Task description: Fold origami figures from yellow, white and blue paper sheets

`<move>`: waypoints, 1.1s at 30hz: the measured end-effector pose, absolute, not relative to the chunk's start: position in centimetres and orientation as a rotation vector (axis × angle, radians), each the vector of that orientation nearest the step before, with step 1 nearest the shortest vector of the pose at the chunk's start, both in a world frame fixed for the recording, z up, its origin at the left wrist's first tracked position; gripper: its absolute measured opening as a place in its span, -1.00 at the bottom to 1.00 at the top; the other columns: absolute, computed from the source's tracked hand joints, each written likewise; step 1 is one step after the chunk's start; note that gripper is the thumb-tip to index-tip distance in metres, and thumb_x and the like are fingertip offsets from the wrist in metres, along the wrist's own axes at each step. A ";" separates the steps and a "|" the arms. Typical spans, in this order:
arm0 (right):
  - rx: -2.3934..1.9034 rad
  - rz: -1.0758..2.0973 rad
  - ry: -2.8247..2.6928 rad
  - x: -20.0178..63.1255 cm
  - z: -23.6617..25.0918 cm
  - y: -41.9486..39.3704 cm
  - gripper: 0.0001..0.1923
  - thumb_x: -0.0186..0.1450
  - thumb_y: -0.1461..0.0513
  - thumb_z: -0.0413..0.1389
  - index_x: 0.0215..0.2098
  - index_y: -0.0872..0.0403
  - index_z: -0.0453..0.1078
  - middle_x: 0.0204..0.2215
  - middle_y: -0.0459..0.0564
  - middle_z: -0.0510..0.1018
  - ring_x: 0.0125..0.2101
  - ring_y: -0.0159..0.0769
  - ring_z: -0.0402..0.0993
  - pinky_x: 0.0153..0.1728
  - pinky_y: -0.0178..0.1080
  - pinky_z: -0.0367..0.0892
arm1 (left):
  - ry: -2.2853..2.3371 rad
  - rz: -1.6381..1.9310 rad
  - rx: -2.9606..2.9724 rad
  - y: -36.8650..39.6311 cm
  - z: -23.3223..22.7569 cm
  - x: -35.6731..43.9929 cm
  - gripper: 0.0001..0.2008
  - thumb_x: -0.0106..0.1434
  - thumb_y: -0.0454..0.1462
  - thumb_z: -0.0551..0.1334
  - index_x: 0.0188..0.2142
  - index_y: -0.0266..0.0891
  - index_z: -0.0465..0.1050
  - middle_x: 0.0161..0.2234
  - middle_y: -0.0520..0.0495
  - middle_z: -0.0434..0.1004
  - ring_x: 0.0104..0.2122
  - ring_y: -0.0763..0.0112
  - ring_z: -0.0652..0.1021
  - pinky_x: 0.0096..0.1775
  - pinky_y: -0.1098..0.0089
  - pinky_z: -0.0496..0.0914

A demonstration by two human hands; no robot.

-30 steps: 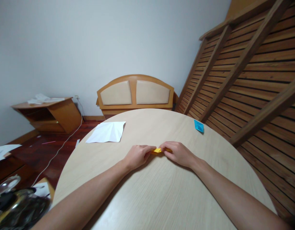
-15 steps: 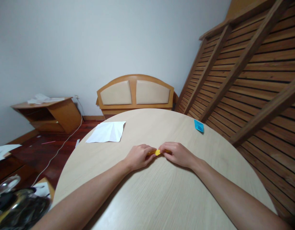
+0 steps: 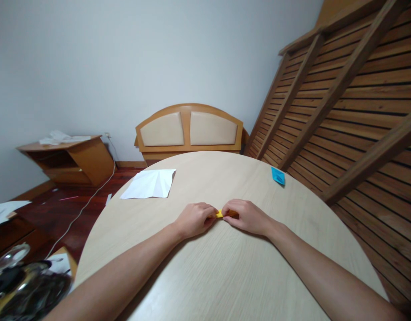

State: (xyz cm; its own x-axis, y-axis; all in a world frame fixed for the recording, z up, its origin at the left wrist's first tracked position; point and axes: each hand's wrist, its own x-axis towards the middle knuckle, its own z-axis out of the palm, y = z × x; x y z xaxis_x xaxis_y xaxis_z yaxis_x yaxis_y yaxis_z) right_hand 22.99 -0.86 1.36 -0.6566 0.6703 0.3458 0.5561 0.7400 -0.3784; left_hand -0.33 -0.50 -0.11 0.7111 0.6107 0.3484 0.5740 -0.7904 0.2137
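Both hands, left point(image 3: 194, 219) and right point(image 3: 247, 216), pinching yellow paper point(image 3: 219, 214) mid-table point(image 3: 225, 276), edges well apart

A room in a home is showing here: a padded wooden headboard point(image 3: 189, 130) is leaning against the plain wall, a slatted bed frame point(image 3: 346, 102) is standing on end, and a low bedside cabinet point(image 3: 70, 160) is sitting on dark wood flooring point(image 3: 75, 209) beyond the round tabletop point(image 3: 225, 267).
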 end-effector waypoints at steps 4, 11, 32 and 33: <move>-0.890 0.326 -2.509 23.2 1.3 -0.7 -0.94 0.27 0.31 0.17 -0.30 0.03 0.49 -0.34 -0.06 0.61 -0.29 -0.26 0.50 -0.22 -0.25 0.34 | 0.874 0.602 2.856 -0.7 0.3 -0.4 -0.83 0.35 -0.24 0.16 -0.14 -0.21 0.49 -0.08 -0.09 0.63 -0.13 0.27 0.60 -0.10 0.32 0.46; -0.843 0.335 -2.503 23.3 1.5 -0.8 -0.91 0.28 0.31 0.16 -0.31 0.03 0.50 -0.31 -0.04 0.62 -0.25 -0.25 0.51 -0.19 -0.23 0.35 | 0.802 0.541 2.867 -0.9 1.0 -0.6 -0.80 0.37 -0.19 0.14 -0.18 -0.20 0.51 0.00 -0.07 0.60 -0.09 0.27 0.58 -0.05 0.28 0.46; -0.906 0.411 -2.480 23.4 1.1 -0.6 -0.92 0.29 0.25 0.18 -0.25 0.01 0.51 -0.10 0.00 0.63 -0.09 -0.17 0.51 -0.03 -0.14 0.36 | 0.834 0.591 2.772 -0.8 0.7 -0.5 -0.80 0.36 -0.17 0.17 -0.15 -0.15 0.54 -0.08 -0.05 0.64 -0.08 0.32 0.61 -0.04 0.33 0.47; -0.900 0.415 -2.478 23.4 1.1 -0.6 -0.93 0.29 0.25 0.18 -0.25 0.01 0.51 -0.11 -0.01 0.63 -0.10 -0.18 0.51 -0.04 -0.14 0.36 | 0.844 0.585 2.774 -0.9 0.7 -0.5 -0.80 0.36 -0.16 0.17 -0.13 -0.13 0.54 -0.09 -0.05 0.64 -0.09 0.31 0.61 -0.04 0.33 0.47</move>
